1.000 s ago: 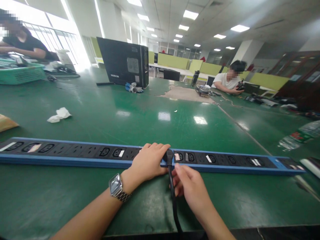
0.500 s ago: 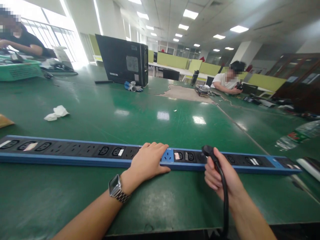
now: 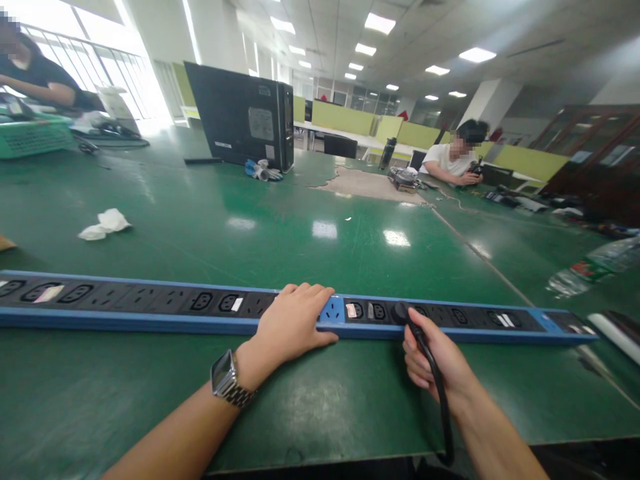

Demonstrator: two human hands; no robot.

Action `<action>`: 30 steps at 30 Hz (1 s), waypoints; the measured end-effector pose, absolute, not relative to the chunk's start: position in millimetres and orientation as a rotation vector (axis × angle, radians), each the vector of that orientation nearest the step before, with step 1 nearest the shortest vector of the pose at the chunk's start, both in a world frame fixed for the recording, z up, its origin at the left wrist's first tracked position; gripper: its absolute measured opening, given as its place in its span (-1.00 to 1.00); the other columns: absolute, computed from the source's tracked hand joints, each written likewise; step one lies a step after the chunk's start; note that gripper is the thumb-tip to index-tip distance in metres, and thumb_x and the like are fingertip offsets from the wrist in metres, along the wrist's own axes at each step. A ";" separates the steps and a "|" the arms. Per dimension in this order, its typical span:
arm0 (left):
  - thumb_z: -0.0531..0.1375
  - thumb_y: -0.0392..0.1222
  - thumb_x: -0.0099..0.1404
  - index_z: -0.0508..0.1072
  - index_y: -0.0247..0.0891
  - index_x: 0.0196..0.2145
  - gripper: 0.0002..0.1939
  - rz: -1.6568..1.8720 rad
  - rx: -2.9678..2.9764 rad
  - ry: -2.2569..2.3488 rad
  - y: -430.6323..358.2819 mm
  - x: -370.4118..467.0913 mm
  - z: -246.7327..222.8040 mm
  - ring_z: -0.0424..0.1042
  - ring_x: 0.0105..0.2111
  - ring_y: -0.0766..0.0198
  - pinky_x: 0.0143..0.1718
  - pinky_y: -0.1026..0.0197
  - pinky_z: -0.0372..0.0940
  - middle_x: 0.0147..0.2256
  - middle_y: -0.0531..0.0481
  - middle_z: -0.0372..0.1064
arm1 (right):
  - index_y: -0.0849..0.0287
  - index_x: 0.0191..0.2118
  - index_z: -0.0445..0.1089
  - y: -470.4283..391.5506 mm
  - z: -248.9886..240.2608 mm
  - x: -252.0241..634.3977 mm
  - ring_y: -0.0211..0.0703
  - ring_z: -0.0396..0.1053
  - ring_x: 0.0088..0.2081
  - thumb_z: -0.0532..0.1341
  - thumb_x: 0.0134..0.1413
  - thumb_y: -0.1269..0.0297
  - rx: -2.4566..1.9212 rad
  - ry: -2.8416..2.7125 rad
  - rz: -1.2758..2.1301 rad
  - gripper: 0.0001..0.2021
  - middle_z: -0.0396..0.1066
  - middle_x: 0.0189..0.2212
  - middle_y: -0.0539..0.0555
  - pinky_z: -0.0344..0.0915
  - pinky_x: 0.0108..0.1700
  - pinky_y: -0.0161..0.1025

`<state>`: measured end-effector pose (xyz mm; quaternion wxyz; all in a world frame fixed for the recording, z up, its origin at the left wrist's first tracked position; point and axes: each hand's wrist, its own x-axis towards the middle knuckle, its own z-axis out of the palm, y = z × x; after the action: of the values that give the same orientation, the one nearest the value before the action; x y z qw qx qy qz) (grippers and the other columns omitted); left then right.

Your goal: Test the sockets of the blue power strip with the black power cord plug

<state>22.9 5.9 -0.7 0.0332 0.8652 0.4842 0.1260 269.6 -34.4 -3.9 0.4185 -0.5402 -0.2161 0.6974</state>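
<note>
A long power strip [image 3: 165,303] with a blue frame and a row of black sockets lies across the green table. My left hand [image 3: 297,320], with a watch on its wrist, grips the strip just left of a blue socket, fingers over the top and thumb along the near edge. Pinched in my right hand [image 3: 435,350] is a black power plug [image 3: 401,311], right over the sockets on the strip's right half. Whether its pins are inside a socket is hidden. The plug's thick black cable [image 3: 445,413] hangs down below my hand.
A black computer case [image 3: 245,120] stands at the back, with gloves [image 3: 263,171] before it. Crumpled tissue [image 3: 106,224] lies left, a plastic bottle [image 3: 593,267] right. A green basket [image 3: 37,139] is far left. Two people sit at the table's far sides.
My right hand has lowered the plug and brought it slightly left, down to the sockets. My left hand keeps its grip on the strip. The view has shifted a little.
</note>
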 end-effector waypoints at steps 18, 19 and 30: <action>0.34 0.10 0.10 0.34 -0.25 0.09 -0.34 0.403 2.658 1.480 7.3 23.5 -0.6 0.39 -0.02 -0.04 0.02 -0.08 0.22 -0.01 -0.12 0.44 | 0.13 -0.63 0.19 -54.5 48.8 321.8 -0.42 -0.10 -0.81 0.23 0.01 -0.13 -1.294 -0.644 1.343 -0.54 -0.11 -0.87 -0.15 -0.05 -0.75 -0.40; 0.34 0.09 0.10 0.34 -0.25 0.10 -0.33 0.395 2.656 1.484 7.2 23.6 -0.3 0.39 -0.02 -0.04 0.03 -0.08 0.22 0.00 -0.13 0.44 | 0.13 -0.63 0.19 -52.6 49.8 337.7 -0.42 -0.12 -0.82 0.21 0.04 -0.11 -1.363 -0.639 1.328 -0.54 -0.12 -0.87 -0.15 -0.07 -0.75 -0.40; 0.33 0.10 0.11 0.32 -0.26 0.12 -0.31 0.405 2.674 1.483 6.6 23.2 -2.4 0.37 0.02 -0.05 0.06 -0.08 0.20 0.03 -0.14 0.42 | 0.16 -0.65 0.13 -36.1 -1.0 428.2 -0.45 -0.16 -0.84 0.19 0.08 -0.10 -1.679 -0.567 1.381 -0.50 -0.13 -0.88 -0.16 -0.20 -0.75 -0.43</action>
<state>23.2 6.6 -2.4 0.0284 0.8666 0.4806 0.1313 428.2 -36.1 -1.0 0.4326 -0.6739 -0.2274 0.5541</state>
